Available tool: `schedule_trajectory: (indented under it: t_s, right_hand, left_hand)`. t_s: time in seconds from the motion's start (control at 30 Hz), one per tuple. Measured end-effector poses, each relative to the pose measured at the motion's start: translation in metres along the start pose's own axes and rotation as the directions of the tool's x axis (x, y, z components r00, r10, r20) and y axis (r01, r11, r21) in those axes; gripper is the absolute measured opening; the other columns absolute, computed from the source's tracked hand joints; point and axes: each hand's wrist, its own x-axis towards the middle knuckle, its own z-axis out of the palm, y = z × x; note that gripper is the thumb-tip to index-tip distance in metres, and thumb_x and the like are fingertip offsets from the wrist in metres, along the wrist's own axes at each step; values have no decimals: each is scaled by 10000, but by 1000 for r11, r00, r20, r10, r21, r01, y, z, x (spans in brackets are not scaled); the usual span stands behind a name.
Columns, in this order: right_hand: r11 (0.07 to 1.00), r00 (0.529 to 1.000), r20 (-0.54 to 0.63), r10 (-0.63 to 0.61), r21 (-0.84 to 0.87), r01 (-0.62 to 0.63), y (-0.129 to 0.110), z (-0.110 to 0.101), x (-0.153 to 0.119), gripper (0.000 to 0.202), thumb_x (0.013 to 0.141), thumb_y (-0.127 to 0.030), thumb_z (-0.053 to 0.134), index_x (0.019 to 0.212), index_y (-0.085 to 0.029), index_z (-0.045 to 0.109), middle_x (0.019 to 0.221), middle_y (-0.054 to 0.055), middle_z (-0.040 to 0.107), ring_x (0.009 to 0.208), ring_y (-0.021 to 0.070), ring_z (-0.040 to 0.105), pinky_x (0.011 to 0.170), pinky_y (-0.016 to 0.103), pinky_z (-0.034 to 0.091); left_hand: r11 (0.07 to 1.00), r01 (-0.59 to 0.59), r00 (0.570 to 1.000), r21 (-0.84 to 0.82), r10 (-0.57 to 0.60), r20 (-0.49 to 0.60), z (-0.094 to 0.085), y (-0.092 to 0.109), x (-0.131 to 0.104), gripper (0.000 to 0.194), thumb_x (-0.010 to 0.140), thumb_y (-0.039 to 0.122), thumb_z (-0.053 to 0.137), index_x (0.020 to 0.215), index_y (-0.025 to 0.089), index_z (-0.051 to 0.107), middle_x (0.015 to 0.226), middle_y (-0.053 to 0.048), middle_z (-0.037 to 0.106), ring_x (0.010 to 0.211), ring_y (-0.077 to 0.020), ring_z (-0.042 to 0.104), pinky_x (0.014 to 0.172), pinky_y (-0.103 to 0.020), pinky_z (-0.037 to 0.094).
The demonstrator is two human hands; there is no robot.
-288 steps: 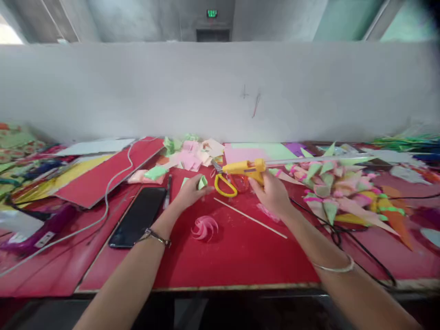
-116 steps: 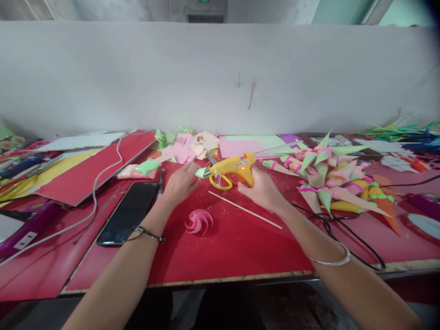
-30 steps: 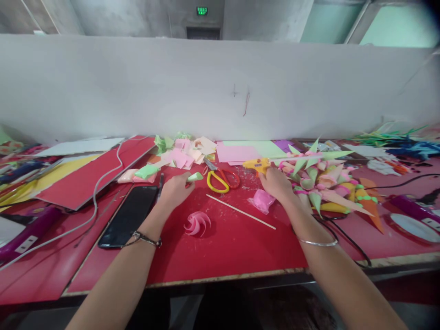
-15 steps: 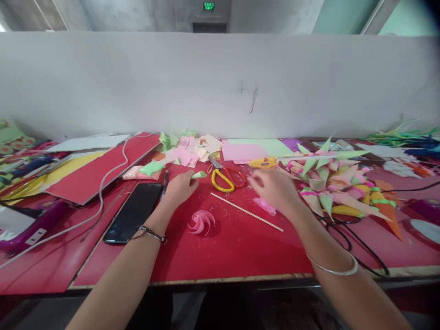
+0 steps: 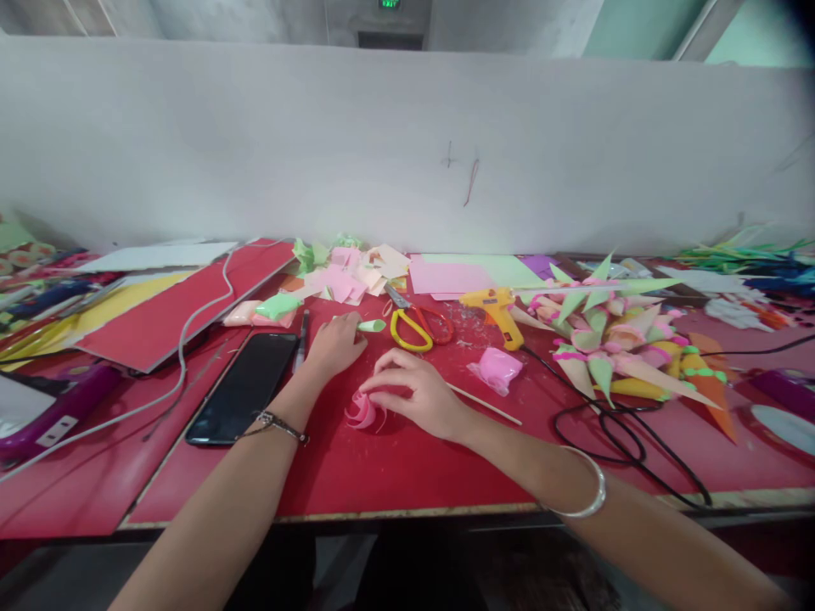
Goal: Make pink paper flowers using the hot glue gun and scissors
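Observation:
My left hand (image 5: 340,346) is closed round a small pale green paper roll (image 5: 371,326), whose tip sticks out past the fingers. My right hand (image 5: 417,395) pinches the top of a pink paper swirl flower (image 5: 362,412) on the red tabletop; the fingers cover part of it. Behind the right hand lies a thin wooden stick (image 5: 487,404), partly hidden by it. Scissors (image 5: 417,327) with yellow and red handles rest beyond both hands. To the right are a yellow glue gun (image 5: 500,314) and a bright pink packet (image 5: 497,370).
A black phone (image 5: 245,386) and a pen (image 5: 300,339) lie left of my left hand. Cut paper pieces (image 5: 347,276) are heaped at the back. Paper flowers (image 5: 611,339) are piled at right, with a looped black cable (image 5: 611,454) before them. A white wall (image 5: 318,144) stands behind.
My right hand has moved left and toward me, from near the glue gun to the pink swirl flower, taking hold of it. My left hand stays nearly still with the green roll.

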Motion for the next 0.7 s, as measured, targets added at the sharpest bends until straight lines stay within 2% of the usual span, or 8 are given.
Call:
schedule_trajectory:
  t_s: [0.13,0.3,0.47,0.7]
  right_hand:
    - [999,1000,18,-12,42,11,-3,0,0,221,775,-290,539,976,-243,619,887,26,499,829,129,509,790,279,418]
    - [994,999,17,27,101,-29,-4,0,2,155,763,-274,556,865,-225,661,826,16,515,775,119,515,755,268,421]
    - [964,994,2,113,242,-110,2,-3,3,160,757,-253,561,860,-205,673,832,22,542,766,115,537,727,258,429]
    - [928,993,1,121,355,-113,8,-7,3,149,752,-249,567,844,-220,680,847,23,566,794,116,545,741,267,432]
  left_hand:
    - [1000,9,1000,-16,-9,25,-1,1,0,194,730,211,393,897,147,470,937,-101,581,877,-217,543,725,-311,405]
    - [1000,12,999,-1,-12,46,-2,1,0,208,737,231,403,912,143,475,957,-110,578,876,-228,548,727,-320,405]
    - [1000,9,998,9,-9,55,-5,5,-2,227,738,245,404,928,143,475,981,-123,577,878,-243,550,712,-329,408]
    - [999,9,993,35,-13,117,-8,14,-6,242,735,257,402,941,148,465,940,-124,591,857,-247,555,687,-329,409]
